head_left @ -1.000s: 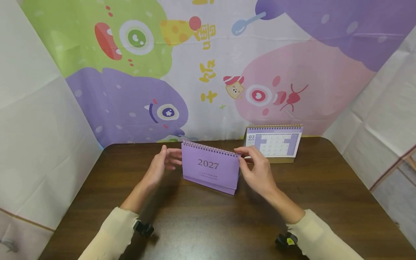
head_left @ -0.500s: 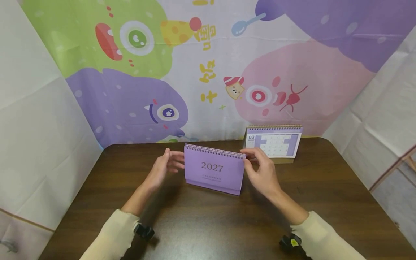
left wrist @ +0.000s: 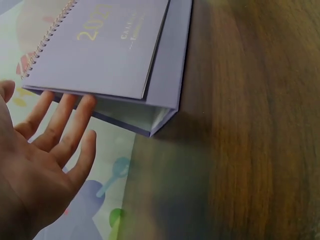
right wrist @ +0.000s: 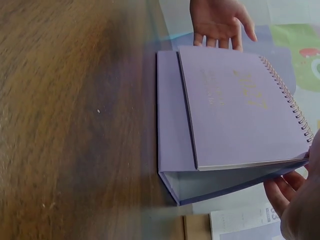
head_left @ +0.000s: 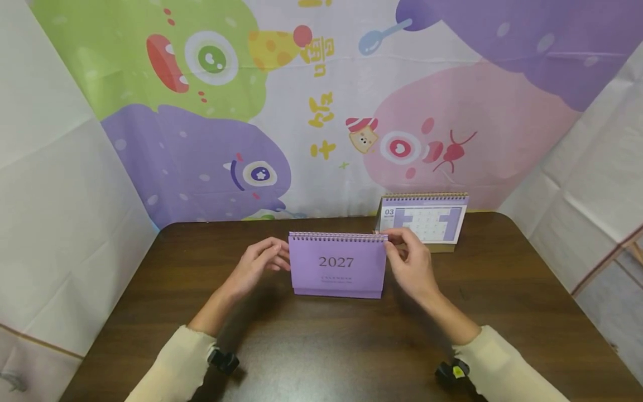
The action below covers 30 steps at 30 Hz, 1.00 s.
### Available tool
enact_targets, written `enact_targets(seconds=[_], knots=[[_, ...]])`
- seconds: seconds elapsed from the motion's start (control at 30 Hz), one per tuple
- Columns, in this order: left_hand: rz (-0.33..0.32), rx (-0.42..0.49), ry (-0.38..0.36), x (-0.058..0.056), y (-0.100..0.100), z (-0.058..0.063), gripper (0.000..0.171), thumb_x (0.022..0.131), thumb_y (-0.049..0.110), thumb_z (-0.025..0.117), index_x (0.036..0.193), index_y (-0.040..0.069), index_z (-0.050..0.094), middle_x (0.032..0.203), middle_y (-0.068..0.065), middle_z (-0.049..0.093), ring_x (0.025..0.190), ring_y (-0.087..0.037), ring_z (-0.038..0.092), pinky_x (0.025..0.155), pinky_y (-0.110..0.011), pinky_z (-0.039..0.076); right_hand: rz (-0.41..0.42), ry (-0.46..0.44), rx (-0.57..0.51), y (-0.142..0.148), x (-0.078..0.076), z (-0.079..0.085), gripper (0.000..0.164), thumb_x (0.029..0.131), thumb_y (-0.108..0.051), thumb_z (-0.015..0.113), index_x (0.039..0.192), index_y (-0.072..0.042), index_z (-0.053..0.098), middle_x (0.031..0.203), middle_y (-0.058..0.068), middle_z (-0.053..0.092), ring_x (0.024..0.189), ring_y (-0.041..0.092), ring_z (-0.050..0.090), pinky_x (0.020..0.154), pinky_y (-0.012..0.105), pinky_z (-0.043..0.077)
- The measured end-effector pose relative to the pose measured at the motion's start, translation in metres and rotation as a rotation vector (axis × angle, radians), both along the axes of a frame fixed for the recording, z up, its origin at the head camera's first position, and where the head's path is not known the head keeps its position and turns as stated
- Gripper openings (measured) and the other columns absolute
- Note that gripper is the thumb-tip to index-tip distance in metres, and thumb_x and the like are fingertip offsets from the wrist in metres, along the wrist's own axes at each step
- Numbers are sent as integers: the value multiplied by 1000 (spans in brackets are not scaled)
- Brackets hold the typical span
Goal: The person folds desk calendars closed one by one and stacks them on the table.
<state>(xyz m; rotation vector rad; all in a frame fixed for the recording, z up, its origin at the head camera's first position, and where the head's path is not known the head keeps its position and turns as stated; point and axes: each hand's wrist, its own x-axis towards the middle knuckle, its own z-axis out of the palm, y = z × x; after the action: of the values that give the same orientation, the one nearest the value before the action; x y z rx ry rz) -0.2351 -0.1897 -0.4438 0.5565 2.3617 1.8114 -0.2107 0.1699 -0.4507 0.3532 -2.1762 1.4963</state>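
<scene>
A purple spiral-bound desk calendar (head_left: 336,268) marked 2027 stands upright like a tent on the table, its cover facing me. At its top right corner my right hand (head_left: 413,267) pinches it, thumb at the edge and fingers behind; the right wrist view shows those fingers (right wrist: 282,192) partly under the back panel. My left hand (head_left: 253,267) is at the calendar's left side. Its extended fingers (left wrist: 82,117) reach that side edge in the left wrist view, the thumb held away from the cover.
A second desk calendar (head_left: 427,223), with a white and purple page numbered 03, stands behind my right hand near the back edge of the brown wooden table (head_left: 321,346). A cartoon-printed cloth (head_left: 321,184) hangs behind the table.
The purple calendar has turned to face me squarely and shifted slightly to the right. My right hand moved right with it; my left hand followed, staying at its left side.
</scene>
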Motion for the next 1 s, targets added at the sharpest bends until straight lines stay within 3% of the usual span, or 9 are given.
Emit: enact_targets(seconds=[0.27, 0.43, 0.5, 0.67, 0.77, 0.9, 1.0], knots=[[-71, -1, 59, 2, -1, -4, 29, 114, 9, 52, 123, -15, 65, 110, -36, 75, 92, -7, 80, 88, -30, 64, -19, -33, -18, 3, -2, -2, 20, 104, 8, 67, 123, 8, 74, 115, 29, 78, 102, -9, 65, 89, 5, 57], [-37, -6, 104, 2, -1, -5, 23, 113, 5, 56, 119, -13, 68, 107, -32, 77, 91, -10, 82, 87, -30, 63, -19, -36, -15, 4, -2, -1, 20, 106, 6, 66, 124, 7, 74, 116, 28, 79, 101, -10, 65, 88, 5, 56], [5, 3, 126, 2, -1, -5, 22, 113, 5, 58, 117, -13, 70, 104, -24, 80, 89, -10, 82, 86, -28, 62, -12, -35, -33, 5, -1, 1, 21, 106, 6, 65, 125, 8, 74, 116, 29, 79, 99, -11, 67, 87, 6, 58], [103, 84, 188, 0, 0, -3, 21, 111, 1, 60, 123, -14, 69, 102, 16, 81, 88, -5, 81, 82, -23, 59, 1, -33, -109, 12, -2, 4, 24, 107, 10, 62, 129, 12, 70, 119, 36, 77, 97, -11, 73, 88, 12, 63], [116, 121, 219, -1, 1, -2, 25, 110, -2, 60, 130, -14, 66, 109, 26, 78, 92, -4, 81, 81, -22, 59, 10, -26, -130, 14, -2, 4, 26, 106, 11, 62, 132, 13, 67, 120, 35, 76, 104, -5, 75, 90, 16, 65], [104, 111, 221, -1, 4, -5, 29, 107, -5, 65, 135, -12, 66, 117, 22, 77, 99, -1, 78, 83, -20, 59, 19, -29, -121, 13, -1, 1, 32, 106, 11, 64, 138, 11, 64, 120, 20, 77, 114, 16, 78, 95, 17, 65], [107, 92, 201, 0, 7, -8, 30, 105, -5, 70, 134, -12, 68, 121, 7, 78, 103, 0, 75, 87, -18, 61, 30, -42, -90, 11, 0, -4, 34, 106, 10, 65, 140, 9, 63, 123, 19, 77, 117, 15, 77, 97, 14, 62]])
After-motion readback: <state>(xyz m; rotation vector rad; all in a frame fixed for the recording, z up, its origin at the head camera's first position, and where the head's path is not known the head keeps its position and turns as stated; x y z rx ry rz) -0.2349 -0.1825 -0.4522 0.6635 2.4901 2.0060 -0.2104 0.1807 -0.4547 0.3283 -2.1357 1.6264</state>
